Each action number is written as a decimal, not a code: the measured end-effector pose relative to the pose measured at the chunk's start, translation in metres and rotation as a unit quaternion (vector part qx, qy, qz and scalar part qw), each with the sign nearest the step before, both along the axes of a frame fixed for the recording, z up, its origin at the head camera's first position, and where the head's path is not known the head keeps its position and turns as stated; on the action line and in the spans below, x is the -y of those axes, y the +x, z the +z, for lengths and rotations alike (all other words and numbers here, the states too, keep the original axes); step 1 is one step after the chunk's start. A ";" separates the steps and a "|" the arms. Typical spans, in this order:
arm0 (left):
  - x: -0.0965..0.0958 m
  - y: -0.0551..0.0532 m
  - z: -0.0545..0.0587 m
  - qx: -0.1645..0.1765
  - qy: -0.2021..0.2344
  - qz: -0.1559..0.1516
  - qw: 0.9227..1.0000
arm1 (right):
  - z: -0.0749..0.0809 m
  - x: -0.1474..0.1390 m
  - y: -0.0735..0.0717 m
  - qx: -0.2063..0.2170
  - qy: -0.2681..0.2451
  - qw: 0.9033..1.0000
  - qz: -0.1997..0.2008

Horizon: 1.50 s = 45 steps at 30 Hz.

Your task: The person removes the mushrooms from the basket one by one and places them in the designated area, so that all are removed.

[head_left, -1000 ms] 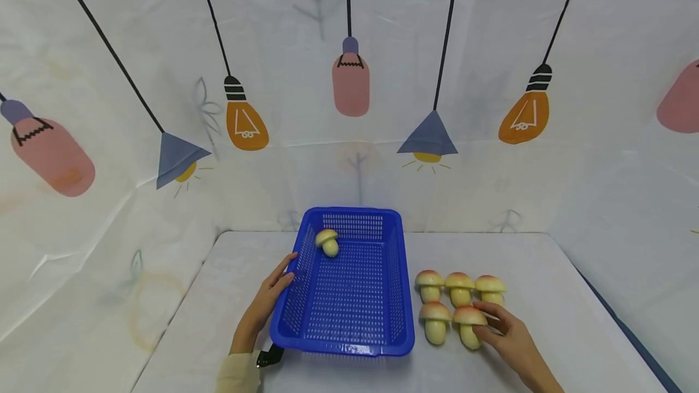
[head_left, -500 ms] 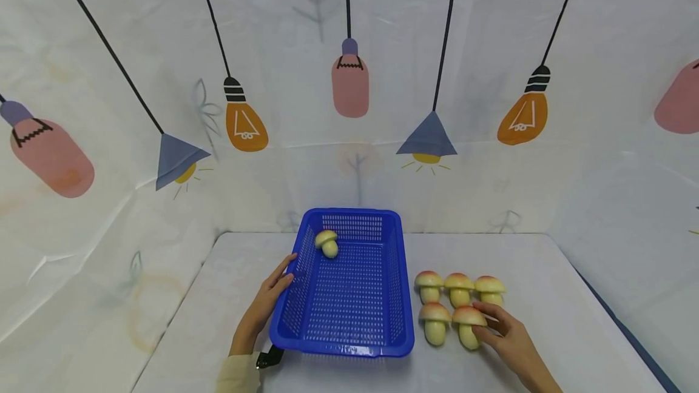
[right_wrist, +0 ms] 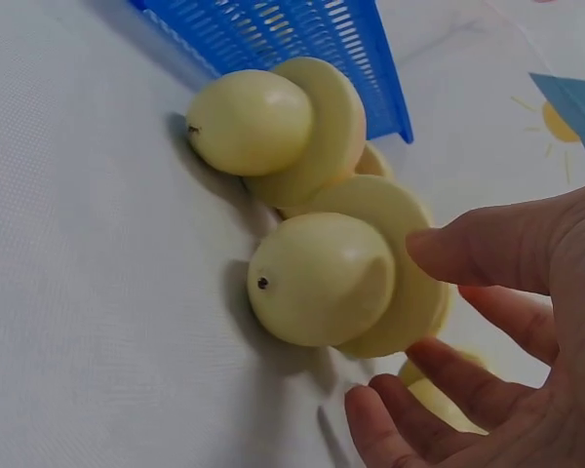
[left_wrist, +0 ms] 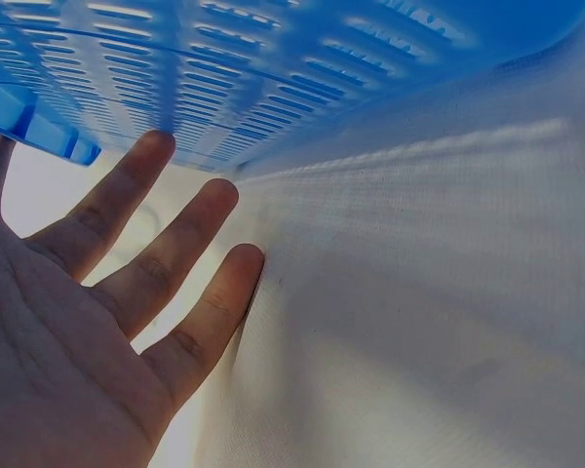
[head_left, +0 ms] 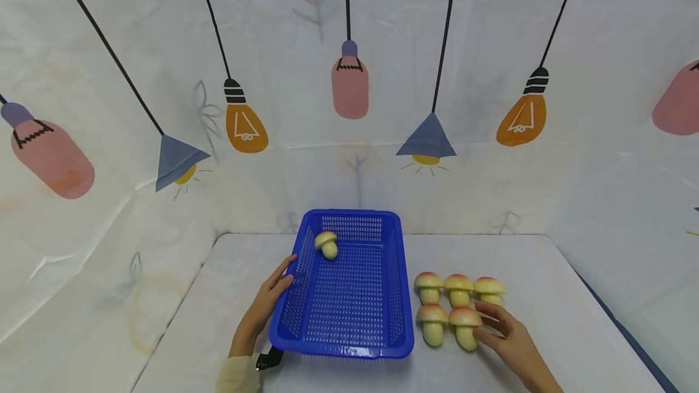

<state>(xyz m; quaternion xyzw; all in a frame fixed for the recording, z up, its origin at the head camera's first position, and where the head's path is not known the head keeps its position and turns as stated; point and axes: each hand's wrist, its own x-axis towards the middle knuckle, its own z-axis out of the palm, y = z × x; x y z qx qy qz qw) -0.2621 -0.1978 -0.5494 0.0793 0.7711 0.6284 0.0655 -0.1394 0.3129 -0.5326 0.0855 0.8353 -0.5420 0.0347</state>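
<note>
My left hand [head_left: 265,302] rests its fingertips on the left rim of a blue plastic basket [head_left: 278,332]; in the left wrist view its fingers [left_wrist: 166,258] are straight and spread beneath the basket wall. Inside the basket, near its far left corner, lies one toy mushroom [head_left: 329,245]. To the right, my right hand [head_left: 510,338] is beside the front right mushroom [head_left: 466,327], thumb and fingers relaxed at its cap edge. Seen from the right wrist, the thumb overlaps the cap of that mushroom [right_wrist: 322,278], which lies on the table.
Another mushroom [head_left: 434,324] lies between that one and the basket. Behind them is a row of three, whose middle mushroom [head_left: 459,290] stands close to its neighbours. The white table [head_left: 502,253] ends at a wall sheet [head_left: 480,193] printed with lamps.
The front right mushroom has shifted slightly left, and the front left one a little too. A small gap shows between the right index finger and the cap. The left hand stays put.
</note>
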 end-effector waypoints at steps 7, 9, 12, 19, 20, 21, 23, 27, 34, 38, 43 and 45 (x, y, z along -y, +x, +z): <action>0.001 0.000 0.000 -0.002 -0.002 0.000 1.000 | 0.000 0.002 0.000 -0.019 0.017 1.000 0.009; 0.001 0.001 -0.001 -0.001 -0.003 0.002 1.000 | -0.001 0.003 0.000 -0.033 0.011 0.999 0.019; 0.001 0.001 -0.001 -0.002 -0.003 0.001 1.000 | -0.002 0.005 0.002 -0.049 0.015 0.998 0.029; 0.000 0.001 -0.001 -0.006 -0.005 0.002 1.000 | 0.010 0.005 0.000 -0.068 0.068 0.995 0.028; 0.000 0.001 -0.001 -0.006 -0.005 0.002 1.000 | 0.014 0.005 -0.001 -0.073 0.077 0.994 0.030; 0.000 0.001 -0.001 -0.006 -0.004 0.001 1.000 | 0.019 0.006 -0.002 -0.079 0.088 0.993 0.029; 0.001 0.002 -0.001 -0.006 -0.002 0.001 1.000 | 0.029 0.009 -0.005 -0.099 0.104 0.989 0.027; 0.001 0.001 -0.001 -0.005 0.001 0.000 1.000 | 0.055 0.020 -0.015 -0.135 0.123 0.983 0.018; 0.000 0.000 -0.001 -0.002 -0.002 0.003 1.000 | 0.085 0.049 -0.035 -0.189 0.101 0.976 0.047; -0.001 0.000 -0.001 -0.004 -0.001 0.000 1.000 | 0.093 0.071 -0.046 -0.202 0.077 0.974 0.071; -0.001 0.001 0.000 -0.008 0.000 -0.003 1.000 | 0.098 0.097 -0.062 -0.215 0.051 0.970 0.106; -0.001 0.001 0.000 -0.008 -0.001 -0.003 1.000 | 0.099 0.107 -0.070 -0.216 0.047 0.968 0.119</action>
